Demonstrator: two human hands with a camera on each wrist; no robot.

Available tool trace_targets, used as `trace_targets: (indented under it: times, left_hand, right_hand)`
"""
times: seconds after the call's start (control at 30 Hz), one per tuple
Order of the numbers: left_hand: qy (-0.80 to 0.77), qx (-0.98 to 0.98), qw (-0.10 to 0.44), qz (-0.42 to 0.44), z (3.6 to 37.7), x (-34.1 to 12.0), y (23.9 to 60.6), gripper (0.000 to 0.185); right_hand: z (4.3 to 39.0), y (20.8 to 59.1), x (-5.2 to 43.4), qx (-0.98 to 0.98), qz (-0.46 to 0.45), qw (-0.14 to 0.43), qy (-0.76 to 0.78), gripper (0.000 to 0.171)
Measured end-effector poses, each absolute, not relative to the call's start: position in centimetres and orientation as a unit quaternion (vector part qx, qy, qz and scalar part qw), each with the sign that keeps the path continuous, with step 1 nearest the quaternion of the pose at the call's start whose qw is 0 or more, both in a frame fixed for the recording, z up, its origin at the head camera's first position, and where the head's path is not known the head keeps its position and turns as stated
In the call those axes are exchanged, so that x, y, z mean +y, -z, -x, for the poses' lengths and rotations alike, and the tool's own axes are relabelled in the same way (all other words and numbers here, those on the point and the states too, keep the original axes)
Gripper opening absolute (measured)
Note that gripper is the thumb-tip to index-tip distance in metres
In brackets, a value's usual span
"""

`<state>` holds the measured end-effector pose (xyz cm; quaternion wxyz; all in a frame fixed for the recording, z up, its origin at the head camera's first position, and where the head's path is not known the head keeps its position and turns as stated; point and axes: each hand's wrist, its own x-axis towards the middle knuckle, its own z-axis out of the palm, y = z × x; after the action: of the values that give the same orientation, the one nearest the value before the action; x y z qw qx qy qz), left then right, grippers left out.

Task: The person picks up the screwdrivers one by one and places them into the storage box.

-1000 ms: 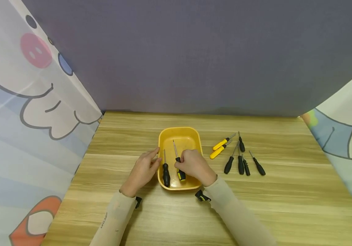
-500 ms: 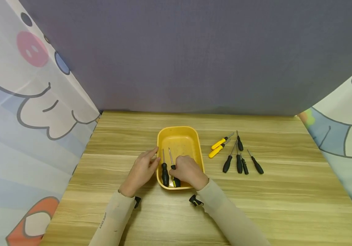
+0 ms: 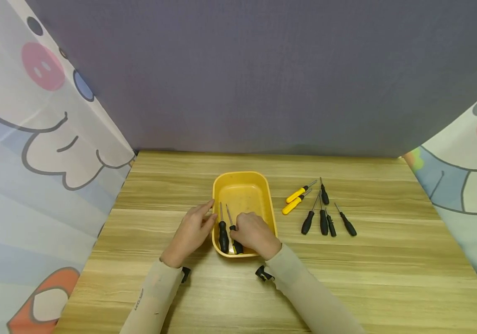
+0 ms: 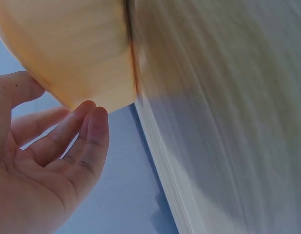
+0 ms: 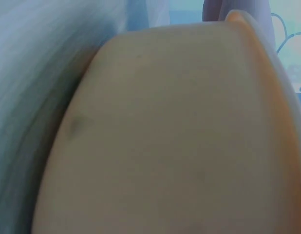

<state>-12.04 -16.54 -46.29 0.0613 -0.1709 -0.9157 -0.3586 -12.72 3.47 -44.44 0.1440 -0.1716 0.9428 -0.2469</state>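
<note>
Wooden table (image 3: 367, 273), yellow tray (image 3: 243, 184), right hand (image 3: 255, 234) on screwdriver (image 3: 233, 234)

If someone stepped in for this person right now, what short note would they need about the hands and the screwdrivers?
Left hand: open, fingers resting against the left wall of the yellow tray.
Right hand: grips the yellow-and-black screwdriver, low inside the tray.
Done: one black screwdriver lies in the tray.
Left: two yellow screwdrivers and five black ones lie on the wooden table, right of the tray.
</note>
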Motion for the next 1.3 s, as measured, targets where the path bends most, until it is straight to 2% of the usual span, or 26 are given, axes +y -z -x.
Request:
trace_targets:
  times: [0.17, 0.43, 0.87, 1.1, 1.3]
  left_hand:
    - [0.358, -0.916, 0.060, 0.170, 12.1, -16.6, 46.3, 0.046]
    - [0.370, -0.913, 0.054, 0.166, 12.1, -16.5, 46.4, 0.047]
    - [0.358, -0.917, 0.059, 0.166, 12.0, -16.4, 46.3, 0.046]
    - [0.358, -0.919, 0.047, 0.158, 11.9, -16.3, 46.2, 0.047]
    - [0.361, -0.919, 0.040, 0.151, 11.9, -16.3, 46.2, 0.047]
  right_hand:
    - [12.7, 43.7, 3.7, 0.943, 0.188, 0.136, 0.237, 0.044]
    - [12.6, 41.7, 5.8, 0.944, 0.204, 0.126, 0.226, 0.019]
    - [12.4, 39.3, 11.2, 0.959, 0.186, 0.076, 0.200, 0.022]
    - [12.7, 39.8, 15.3, 0.964, 0.181, 0.058, 0.184, 0.015]
    - [12.4, 40.5, 18.8, 0.968, 0.168, 0.047, 0.178, 0.019]
